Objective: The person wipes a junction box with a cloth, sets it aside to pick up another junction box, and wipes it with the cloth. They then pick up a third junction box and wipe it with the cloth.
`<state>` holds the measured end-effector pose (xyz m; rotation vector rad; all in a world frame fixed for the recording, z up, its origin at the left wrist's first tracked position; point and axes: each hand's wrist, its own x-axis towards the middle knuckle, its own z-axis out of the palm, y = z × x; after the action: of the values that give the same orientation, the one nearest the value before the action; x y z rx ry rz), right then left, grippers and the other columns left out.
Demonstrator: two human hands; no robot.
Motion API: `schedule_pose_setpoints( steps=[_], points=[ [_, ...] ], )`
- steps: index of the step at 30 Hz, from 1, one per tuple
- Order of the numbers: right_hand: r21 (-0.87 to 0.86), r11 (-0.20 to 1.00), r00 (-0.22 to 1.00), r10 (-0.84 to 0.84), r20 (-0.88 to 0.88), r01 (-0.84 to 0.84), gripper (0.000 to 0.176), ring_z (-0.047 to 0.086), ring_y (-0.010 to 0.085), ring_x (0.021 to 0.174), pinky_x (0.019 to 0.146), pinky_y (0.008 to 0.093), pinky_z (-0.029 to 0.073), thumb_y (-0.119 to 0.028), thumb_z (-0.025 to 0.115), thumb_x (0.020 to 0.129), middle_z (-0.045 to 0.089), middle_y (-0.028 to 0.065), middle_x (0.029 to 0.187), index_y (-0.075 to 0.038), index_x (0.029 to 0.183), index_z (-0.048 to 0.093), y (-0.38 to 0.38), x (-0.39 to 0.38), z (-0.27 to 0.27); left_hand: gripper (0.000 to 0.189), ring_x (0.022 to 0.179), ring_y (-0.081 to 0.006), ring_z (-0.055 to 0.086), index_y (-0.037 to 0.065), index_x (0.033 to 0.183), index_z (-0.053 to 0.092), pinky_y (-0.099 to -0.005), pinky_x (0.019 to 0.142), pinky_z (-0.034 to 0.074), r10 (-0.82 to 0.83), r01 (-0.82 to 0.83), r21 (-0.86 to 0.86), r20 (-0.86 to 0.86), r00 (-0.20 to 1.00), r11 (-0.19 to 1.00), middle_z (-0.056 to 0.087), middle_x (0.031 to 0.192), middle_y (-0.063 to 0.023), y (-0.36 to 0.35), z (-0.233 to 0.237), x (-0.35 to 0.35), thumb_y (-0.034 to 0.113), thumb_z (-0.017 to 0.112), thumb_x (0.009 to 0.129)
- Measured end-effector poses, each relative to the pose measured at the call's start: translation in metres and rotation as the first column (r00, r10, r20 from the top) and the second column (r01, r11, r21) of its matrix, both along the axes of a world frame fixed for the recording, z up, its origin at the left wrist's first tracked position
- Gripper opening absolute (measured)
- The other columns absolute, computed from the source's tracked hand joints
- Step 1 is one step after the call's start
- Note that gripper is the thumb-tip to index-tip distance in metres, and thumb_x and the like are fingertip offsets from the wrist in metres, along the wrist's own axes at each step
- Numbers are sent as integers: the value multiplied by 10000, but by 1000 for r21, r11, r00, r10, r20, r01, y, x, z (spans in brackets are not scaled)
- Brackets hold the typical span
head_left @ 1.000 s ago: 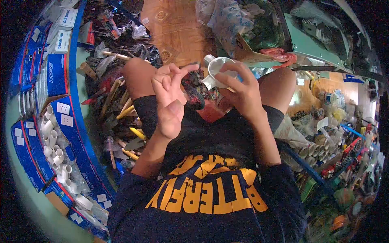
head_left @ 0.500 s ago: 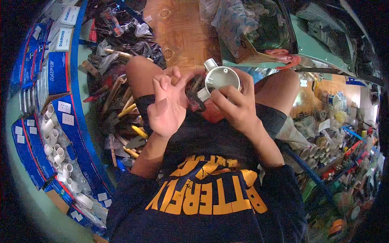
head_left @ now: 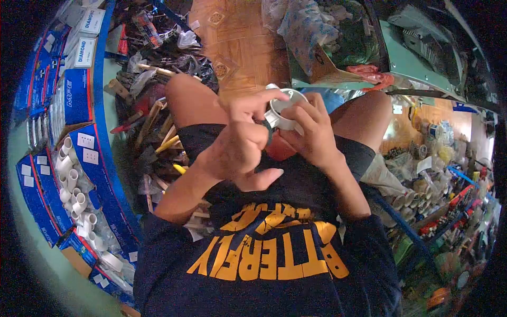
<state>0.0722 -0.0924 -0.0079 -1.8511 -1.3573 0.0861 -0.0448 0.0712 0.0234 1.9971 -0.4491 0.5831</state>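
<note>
A white round plastic conduit junction box (head_left: 288, 107) with short pipe spouts is held tilted above my lap. My right hand (head_left: 311, 129) is closed around its right side, with fingers curled over the rim. My left hand (head_left: 240, 142) is at the box's left side, its index finger stretched to the upper rim. Its thumb points away toward my shirt and the other fingers are bent; nothing shows in its grasp. Part of a spout and of the box's lower left side is hidden by that hand. Something red (head_left: 280, 149) shows below the box, between my legs.
On the left, blue cartons (head_left: 79, 95) and white pipe fittings (head_left: 79, 201) fill a shelf. Wooden-handled tools (head_left: 153, 119) lie beside my knee. Plastic bags (head_left: 306, 26) and a green ledge (head_left: 338, 84) are ahead. Mixed hardware (head_left: 433, 158) crowds the right.
My left hand has turned from palm up to knuckles up and moved right, onto the box's rim. The box has tilted slightly in my right hand.
</note>
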Motion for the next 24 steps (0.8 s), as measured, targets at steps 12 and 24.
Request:
schedule_pose_setpoints(
  steps=[12,24],
  points=[
    [-126,951,832,176,-527,-281,573,598,228,899,799,333,470,-59,787,635,592,109,973,-25,1094,444,-2,36,-39,490,1134,-421,403,32,973,415,-402,736,534,-417,360,481,13,909,799,381,1080,-175,-11,-12,15,292,684,658],
    [51,716,-54,18,-998,-697,586,573,110,529,392,204,435,-386,844,670,659,67,816,17,1041,635,-35,90,-81,257,904,-230,566,132,907,564,-274,559,504,-345,319,458,-30,938,830,525,880,-78,-41,-1,26,298,685,754]
  ],
)
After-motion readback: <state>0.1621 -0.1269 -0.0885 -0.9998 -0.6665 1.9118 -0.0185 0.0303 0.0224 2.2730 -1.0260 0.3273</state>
